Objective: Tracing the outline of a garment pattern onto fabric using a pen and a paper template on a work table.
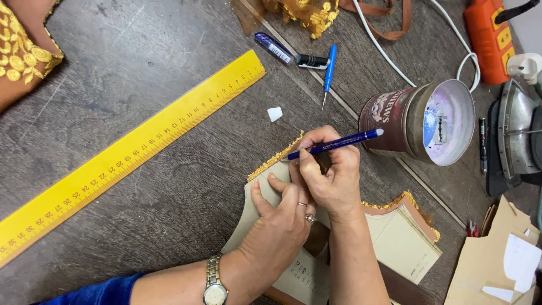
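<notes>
together over the paper pattern, the left hand presses it flat while the right hand grips a blue pen pointing left.

a single head-worn camera looks steeply down onto a dark wooden table, close enough that the person's forearms enter from the bottom edge beneath it. taking the tipped metal tin as landmark, the view reaches left of it past a yellow ruler lying on a diagonal, and right of it to an iron cut by the frame edge. no second view overlaps.
</notes>
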